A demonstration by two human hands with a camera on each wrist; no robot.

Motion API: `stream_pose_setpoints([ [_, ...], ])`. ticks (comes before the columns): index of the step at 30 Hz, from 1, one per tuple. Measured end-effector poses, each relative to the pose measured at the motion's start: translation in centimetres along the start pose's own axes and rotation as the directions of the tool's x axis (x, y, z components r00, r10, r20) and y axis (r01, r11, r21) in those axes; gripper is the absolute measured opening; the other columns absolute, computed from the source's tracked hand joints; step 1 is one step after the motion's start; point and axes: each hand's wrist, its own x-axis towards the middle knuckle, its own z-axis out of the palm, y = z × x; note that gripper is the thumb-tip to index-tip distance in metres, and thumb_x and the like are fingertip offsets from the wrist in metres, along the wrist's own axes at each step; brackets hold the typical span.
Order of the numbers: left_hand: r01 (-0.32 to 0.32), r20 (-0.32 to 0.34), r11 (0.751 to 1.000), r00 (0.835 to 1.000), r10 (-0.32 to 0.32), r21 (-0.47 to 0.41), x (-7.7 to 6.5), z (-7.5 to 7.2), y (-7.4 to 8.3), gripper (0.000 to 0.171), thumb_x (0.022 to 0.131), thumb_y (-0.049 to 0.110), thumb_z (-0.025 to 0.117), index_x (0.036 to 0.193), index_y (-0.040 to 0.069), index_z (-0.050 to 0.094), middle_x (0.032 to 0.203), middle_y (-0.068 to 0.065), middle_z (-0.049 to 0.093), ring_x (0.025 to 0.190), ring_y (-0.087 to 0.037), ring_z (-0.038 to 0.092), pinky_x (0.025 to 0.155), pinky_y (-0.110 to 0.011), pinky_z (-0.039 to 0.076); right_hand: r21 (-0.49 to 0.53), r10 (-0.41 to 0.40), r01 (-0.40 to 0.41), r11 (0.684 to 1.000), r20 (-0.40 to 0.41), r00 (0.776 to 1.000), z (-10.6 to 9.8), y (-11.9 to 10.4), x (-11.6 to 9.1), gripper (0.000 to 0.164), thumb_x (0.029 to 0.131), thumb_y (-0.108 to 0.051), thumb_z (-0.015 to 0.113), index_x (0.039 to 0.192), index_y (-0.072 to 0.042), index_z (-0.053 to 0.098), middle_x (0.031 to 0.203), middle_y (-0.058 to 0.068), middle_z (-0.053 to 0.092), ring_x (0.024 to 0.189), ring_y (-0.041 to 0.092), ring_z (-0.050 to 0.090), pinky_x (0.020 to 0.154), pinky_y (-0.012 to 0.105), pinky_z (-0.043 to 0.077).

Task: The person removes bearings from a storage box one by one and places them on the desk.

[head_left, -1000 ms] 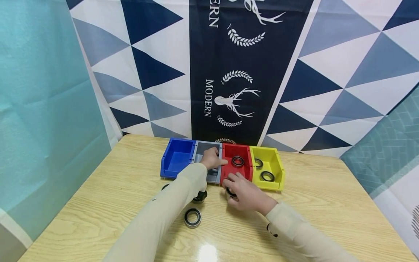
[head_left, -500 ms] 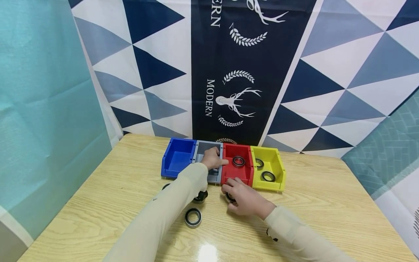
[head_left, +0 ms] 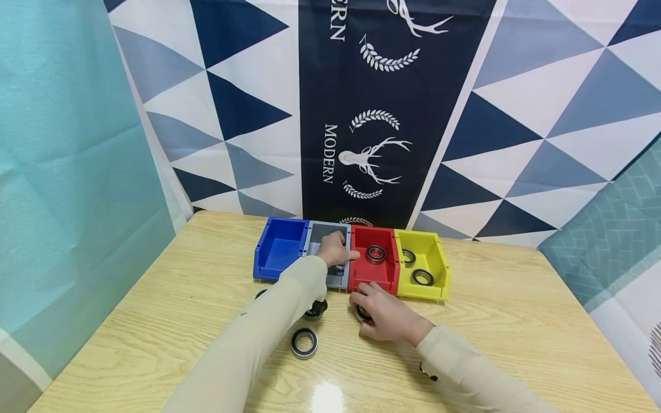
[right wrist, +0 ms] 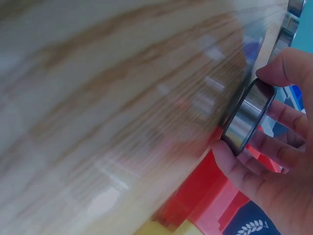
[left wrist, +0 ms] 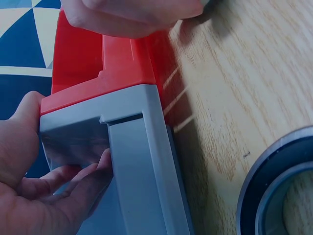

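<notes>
My left hand (head_left: 332, 250) reaches into the grey bin (head_left: 338, 281). In the left wrist view, its fingers are inside that bin and its thumb lies over the wall shared with the red bin (left wrist: 78, 95), gripping the wall between them. My right hand (head_left: 387, 314) holds a ball bearing (head_left: 363, 313) by its rim, just in front of the red bin. The right wrist view shows the bearing's shiny outer band (right wrist: 250, 116) between thumb and fingers, low at the tabletop; whether it touches the wood I cannot tell.
A blue bin (head_left: 281, 252) stands at the row's left end, a yellow bin (head_left: 431, 261) at its right. One bearing (head_left: 375, 254) lies in the red bin, two in the yellow. More bearings lie on the table, one (head_left: 304, 343) in front, others partly behind the left sleeve.
My right hand has drawn slightly back from the red bin's front edge toward me, bringing the bearing along. My left hand keeps its place on the bin wall.
</notes>
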Motion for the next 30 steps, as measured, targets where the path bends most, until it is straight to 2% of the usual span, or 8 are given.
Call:
stream_pose_setpoints([
  [9, 0.007, -0.002, 1.0, 1.0, -0.007, -0.008, -0.18, -0.18, 0.12, 0.042, 0.081, 0.034, 0.075, 0.106, 0.009, 0.052, 0.094, -0.008, 0.061, 0.082, -0.018, 0.054, 0.064, -0.026, 0.045, -0.003, 0.008, -0.008, 1.0, 0.01, 1.0, 0.11, -0.02, 0.14, 0.034, 0.075, -0.022, 0.072, 0.106, -0.018, 0.06, 0.102, -0.004, 0.054, 0.094, 0.011, 0.047, 0.083, 0.03, 0.052],
  [17, 0.01, -0.01, 1.0, 1.0, -0.01, -0.006, -0.06, -0.11, -0.06, 0.043, 0.081, 0.034, 0.075, 0.108, 0.009, 0.052, 0.099, -0.009, 0.061, 0.086, -0.019, 0.053, 0.07, -0.028, 0.05, 0.011, 0.018, -0.018, 1.0, 0.021, 1.0, 0.17, -0.11, 0.1, 0.034, 0.076, -0.023, 0.073, 0.107, -0.018, 0.06, 0.102, -0.004, 0.054, 0.094, 0.01, 0.047, 0.084, 0.03, 0.052],
  [30, -0.005, -0.013, 1.0, 1.0, 0.005, -0.013, -0.19, -0.02, -0.12, 0.042, 0.081, 0.034, 0.075, 0.106, 0.009, 0.052, 0.096, -0.009, 0.061, 0.084, -0.018, 0.054, 0.066, -0.027, 0.049, 0.023, 0.028, -0.029, 0.999, 0.05, 0.998, 0.05, -0.03, 0.0, 0.033, 0.077, -0.022, 0.072, 0.107, -0.018, 0.06, 0.102, -0.004, 0.053, 0.093, 0.009, 0.047, 0.083, 0.028, 0.053],
])
